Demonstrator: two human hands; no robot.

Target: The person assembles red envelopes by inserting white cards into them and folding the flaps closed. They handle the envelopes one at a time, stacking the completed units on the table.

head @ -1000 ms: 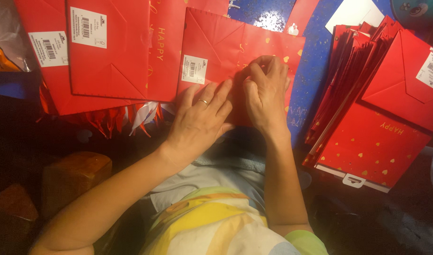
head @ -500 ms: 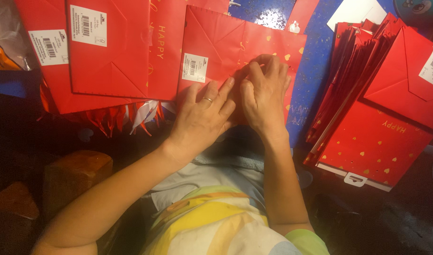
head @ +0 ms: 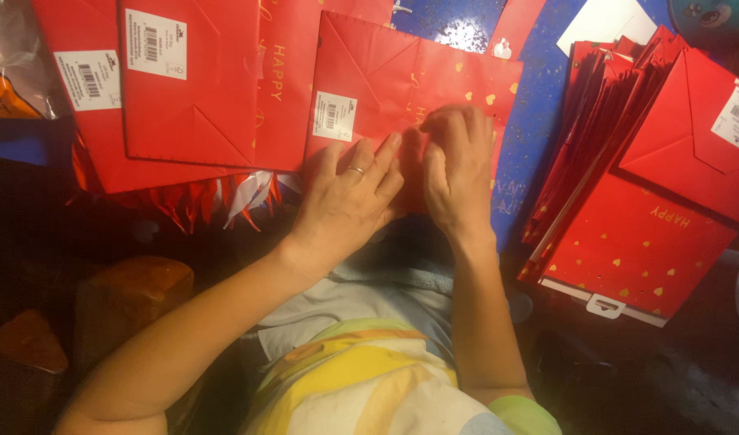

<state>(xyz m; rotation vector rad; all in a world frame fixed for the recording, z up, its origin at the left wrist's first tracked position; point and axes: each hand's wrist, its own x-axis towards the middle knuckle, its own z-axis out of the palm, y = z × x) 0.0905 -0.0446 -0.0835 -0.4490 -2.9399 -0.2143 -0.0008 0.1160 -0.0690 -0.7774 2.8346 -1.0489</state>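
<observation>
**Red paper bag pressed flat under two hands**

Red is nearly everywhere on this desk. A flat red gift bag (head: pixel 402 89) with small gold hearts and a white barcode sticker (head: pixel 334 115) lies straight in front of the person, its lower edge at the near side of the desk. The left hand (head: pixel 347 193) rests palm down on the bag's lower part, fingers spread and pointing away, a ring on one finger. The right hand (head: pixel 458 169) sits just beside it, touching it at the thumb side, fingers curled down with the tips pressed onto the paper near the middle of the bag; whether they pinch a fold or a cord I cannot tell.

To the left, two more flat red bags (head: pixel 184 80) overlap, each with a white label, and red and white ribbon ends (head: pixel 224 201) poke out beneath them. To the right, a thick stack of folded red bags (head: pixel 627 161) leans on a blue starry sheet (head: pixel 539 121), with another heart-printed bag (head: pixel 635 250) lying at its foot.
</observation>
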